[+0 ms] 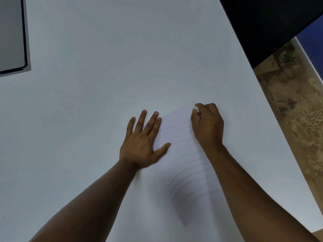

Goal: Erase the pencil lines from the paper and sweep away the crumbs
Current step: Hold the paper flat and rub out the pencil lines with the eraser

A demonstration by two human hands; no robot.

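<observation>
A white sheet of paper [181, 147] lies on the white table, crossed by several faint curved pencil lines. My left hand [142, 142] rests flat with fingers spread on the paper's left edge, thumb on the sheet. My right hand [207, 124] is closed around a small white eraser [196, 108], whose tip touches the paper near its far right corner. The right forearm covers the sheet's right side. No crumbs are visible.
The white table [87, 102] stretches far and left. A grey flat device with a dark border [12, 35] sits at the far left corner. A black panel [265, 23] overhangs the far right. The table's right edge drops to a mottled brown floor [293, 105].
</observation>
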